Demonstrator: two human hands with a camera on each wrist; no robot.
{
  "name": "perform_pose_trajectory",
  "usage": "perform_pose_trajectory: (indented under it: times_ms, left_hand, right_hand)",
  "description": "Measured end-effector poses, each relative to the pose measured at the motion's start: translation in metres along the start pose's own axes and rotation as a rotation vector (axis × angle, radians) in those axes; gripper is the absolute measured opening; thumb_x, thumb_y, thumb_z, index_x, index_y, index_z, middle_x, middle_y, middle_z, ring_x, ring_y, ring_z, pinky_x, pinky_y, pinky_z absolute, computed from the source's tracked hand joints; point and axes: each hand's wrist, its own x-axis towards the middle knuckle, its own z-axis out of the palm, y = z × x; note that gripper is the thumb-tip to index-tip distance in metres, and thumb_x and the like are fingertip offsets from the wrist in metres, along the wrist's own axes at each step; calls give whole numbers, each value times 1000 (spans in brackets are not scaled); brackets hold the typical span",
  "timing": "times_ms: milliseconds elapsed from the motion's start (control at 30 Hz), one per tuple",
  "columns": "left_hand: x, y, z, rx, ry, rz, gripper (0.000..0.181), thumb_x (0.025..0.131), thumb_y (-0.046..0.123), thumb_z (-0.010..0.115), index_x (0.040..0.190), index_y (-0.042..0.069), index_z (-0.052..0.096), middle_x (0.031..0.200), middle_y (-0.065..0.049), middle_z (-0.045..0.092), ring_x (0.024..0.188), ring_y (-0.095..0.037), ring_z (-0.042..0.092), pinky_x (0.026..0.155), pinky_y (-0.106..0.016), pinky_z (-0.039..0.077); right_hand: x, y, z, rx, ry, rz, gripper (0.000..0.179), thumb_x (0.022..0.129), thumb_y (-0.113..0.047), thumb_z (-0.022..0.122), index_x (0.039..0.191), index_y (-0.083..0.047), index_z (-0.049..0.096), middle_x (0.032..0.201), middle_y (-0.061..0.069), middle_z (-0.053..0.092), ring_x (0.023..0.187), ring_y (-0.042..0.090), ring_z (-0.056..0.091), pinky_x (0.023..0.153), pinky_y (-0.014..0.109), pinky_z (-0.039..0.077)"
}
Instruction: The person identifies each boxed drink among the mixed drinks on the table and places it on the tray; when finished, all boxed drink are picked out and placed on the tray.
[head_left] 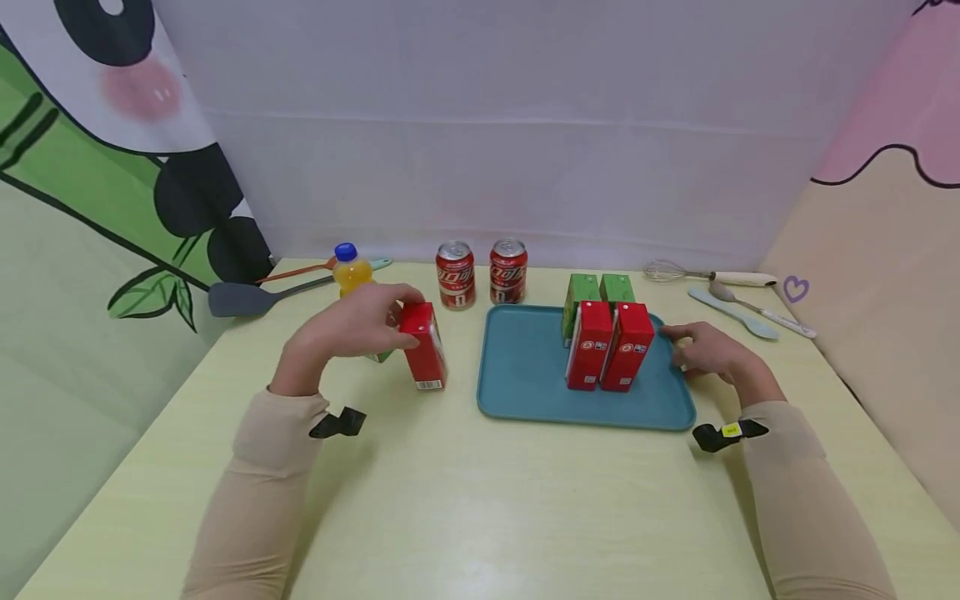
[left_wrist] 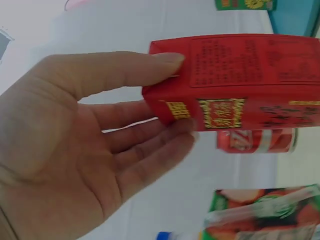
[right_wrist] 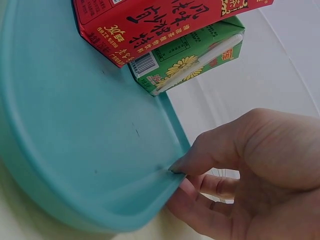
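My left hand (head_left: 356, 321) grips a red drink carton (head_left: 425, 350) near its top, thumb on one side and fingertips on the other, as the left wrist view shows. The carton stands upright, left of the blue tray (head_left: 517, 367). On the tray, two red cartons (head_left: 588, 350) stand side by side in front of two green cartons (head_left: 580, 292). My right hand (head_left: 708, 350) pinches the tray's right rim between thumb and fingers. Mostly hidden behind my left hand is another carton (left_wrist: 265, 212), with fruit pictures and a straw on its side.
Two red soda cans (head_left: 455, 275) stand behind the tray. An orange drink bottle (head_left: 351, 268) with a blue cap is beyond my left hand. A dark spatula (head_left: 243, 300) lies at the back left; a whisk (head_left: 667, 271) and light blue spatula (head_left: 731, 312) lie back right.
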Motion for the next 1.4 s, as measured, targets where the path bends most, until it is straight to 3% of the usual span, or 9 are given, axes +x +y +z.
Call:
perform_pose_trajectory:
  times_ms: [233, 400, 567, 733, 833, 1067, 1200, 1400]
  left_hand:
    - [20, -1, 17, -41, 93, 12, 57, 88, 20, 75, 140, 7, 54, 123, -9, 62, 109, -27, 57, 81, -39, 57]
    - [25, 8, 26, -100, 203, 78, 61, 88, 22, 77, 141, 6, 53, 122, -9, 61, 105, -27, 58, 79, -39, 57]
    - [37, 21, 41, -282, 275, 148, 61, 86, 20, 80, 139, 8, 53, 123, -10, 61, 94, -24, 62, 74, -36, 59]
    - [58, 30, 63, -567, 302, 183, 68, 85, 15, 82, 141, 9, 45, 131, -12, 57, 82, -26, 66, 72, -34, 60]
    - [73, 34, 76, -670, 324, 224, 66, 84, 12, 81, 140, 8, 46, 131, -10, 58, 85, -29, 64, 75, -35, 59]
    - [96, 42, 104, -737, 354, 187, 57, 84, 19, 82, 133, 10, 53, 127, -4, 64, 113, -25, 57, 82, -38, 57]
    - [105, 48, 112, -795, 323, 205, 55, 86, 18, 81, 132, 10, 52, 130, -6, 64, 114, -27, 61, 88, -41, 56]
    - [111, 54, 115, -812, 270, 201, 55, 87, 15, 79, 135, 11, 52, 131, -6, 63, 112, -26, 63, 91, -39, 55]
  right_hand:
    - [1, 1, 0, 6, 0, 0, 69, 92, -2, 55, 154, 5, 27, 151, 36, 26, 129, 49, 40, 90, 50, 54]
    - [0, 0, 0, 8, -4, -1, 68, 92, -3, 54, 154, 5, 27, 151, 36, 26, 128, 49, 41, 91, 50, 54]
    - [-1, 0, -4, 10, 1, 1, 67, 92, -2, 53, 154, 5, 27, 152, 36, 26, 128, 49, 41, 91, 50, 54]
    - [-2, 0, -3, 11, -1, 7, 68, 92, -1, 53, 154, 5, 27, 152, 36, 26, 128, 49, 41, 91, 50, 54]
    - [-1, 0, -1, 22, 5, 3, 68, 91, 0, 53, 154, 5, 28, 152, 35, 26, 129, 49, 41, 91, 51, 53]
    - [0, -1, 7, 16, -2, -1, 68, 91, -1, 56, 153, 6, 29, 151, 36, 27, 127, 49, 42, 91, 50, 54]
    - [1, -2, 5, 8, 11, -8, 68, 91, 0, 56, 153, 6, 29, 151, 36, 28, 127, 49, 42, 90, 50, 54]
    - [-1, -2, 1, 3, 17, 1, 69, 91, -1, 57, 153, 6, 28, 151, 36, 27, 130, 51, 38, 91, 51, 54]
